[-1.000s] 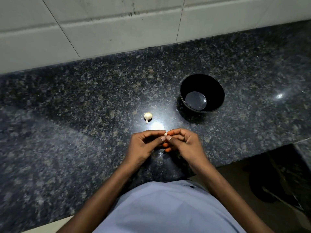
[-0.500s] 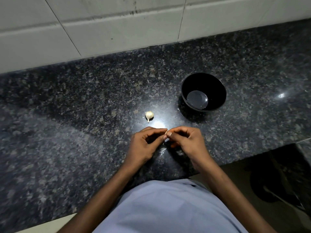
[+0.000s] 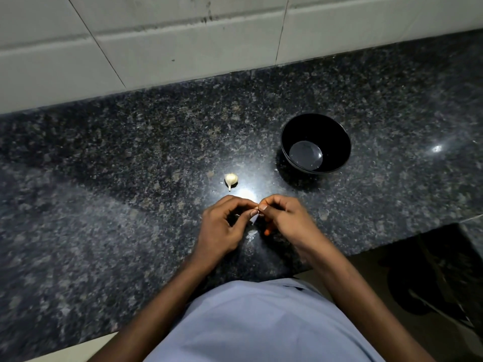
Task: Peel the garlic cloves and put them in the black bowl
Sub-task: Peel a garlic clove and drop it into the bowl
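Both hands meet over the counter point(image 3: 130, 178), just on the near side of the black bowl point(image 3: 337, 131) & a bit to its left. Left hand point(image 3: 222, 228): fingers point(image 3: 235, 202) curled in, thumb & index tip pinching a small garlic clove point(image 3: 257, 209) at the point where the 2 hands touch. Right hand point(image 3: 288, 220): fingers also curled tight, thumb & index nipping the same clove from the other side; the rest of its fingers are tucked under the palm. Clove itself is mostly hidden btwn the fingertips, only a pale speck shows. A thin whitish strip of skin point(image 3: 254, 219) hangs down from the pinch; can't tell if it's still attached. Another pale skin scrap point(image 3: 252, 234) lies on the counter right below the hands.

A 2nd clove, unpeeled w/ its pointed tip toward the person point(image 3: 231, 179), sits on the counter left of the bowl, apart from it, and just beyond the left hand, not touched. Bowl stands upright; no cloves visible inside, just a shiny bottom. White tiled wall point(image 3: 183, 48) runs behind the bowl at the far counter edge.
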